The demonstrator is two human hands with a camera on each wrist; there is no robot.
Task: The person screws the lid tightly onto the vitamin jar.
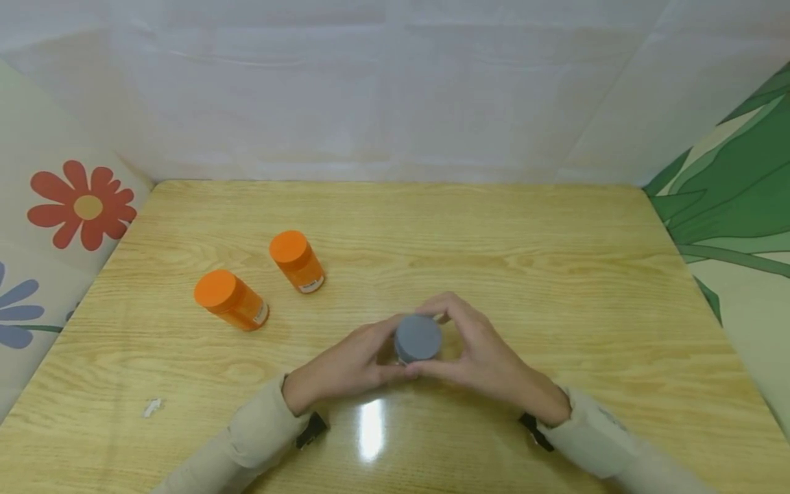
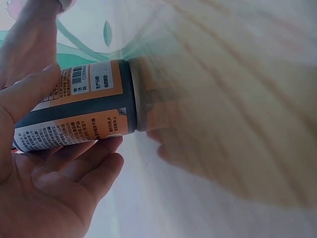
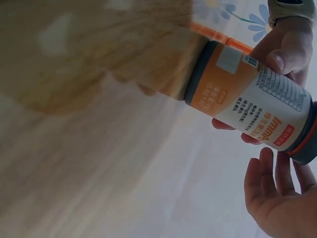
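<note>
A dark grey supplement bottle [image 3: 247,96] with an orange and white label stands upright at the table, between both hands. Its round grey cap [image 1: 418,337] faces up in the head view. My left hand [image 1: 352,363] grips the bottle's body from the left, thumb on the near side and fingers behind. From the right, my right hand [image 1: 487,350] curls round the cap, index finger at the far side and thumb at the near side. The left wrist view shows printed text and a barcode on the label. Part of the cap is hidden there.
Two orange bottles with orange caps stand at the left: a nearer bottle [image 1: 233,302] and a farther bottle [image 1: 297,262]. A small white scrap [image 1: 151,407] lies on the wooden table [image 1: 524,240] at the front left. A white cloth [image 1: 395,89] hangs behind.
</note>
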